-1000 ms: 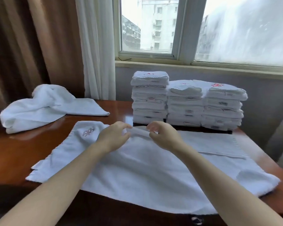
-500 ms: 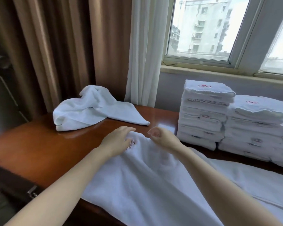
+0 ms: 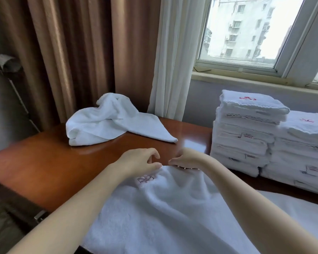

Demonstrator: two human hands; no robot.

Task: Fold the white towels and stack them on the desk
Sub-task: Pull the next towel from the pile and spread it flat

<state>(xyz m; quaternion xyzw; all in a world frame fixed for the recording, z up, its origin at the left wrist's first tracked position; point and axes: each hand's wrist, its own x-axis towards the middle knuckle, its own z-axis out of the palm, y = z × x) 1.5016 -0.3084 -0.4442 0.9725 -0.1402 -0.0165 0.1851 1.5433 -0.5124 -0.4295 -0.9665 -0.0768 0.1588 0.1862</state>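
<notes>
Light: soft daylight from the white-framed glass window [image 3: 246, 33] at upper right; the sky beyond it is blown out to white.
Glare: pale sheen on the polished reddish-brown wooden desk [image 3: 44, 162] toward its far edge.
Shadows: shallow and soft-edged in the folds of the spread white terry towel [image 3: 163, 208]; the pleated brown fabric curtain [image 3: 72, 61] is dim at left.
Distortion: wide-angle bowing of the frame and pleat lines toward the edges.
Sharpness: slightly soft overall; the lower-left corner is dark and smeared.

Two towel stacks [image 3: 246, 136] are counted, one crumpled towel [image 3: 108, 125] and one spread towel [image 3: 173, 208], on one surface [image 3: 44, 153].
</notes>
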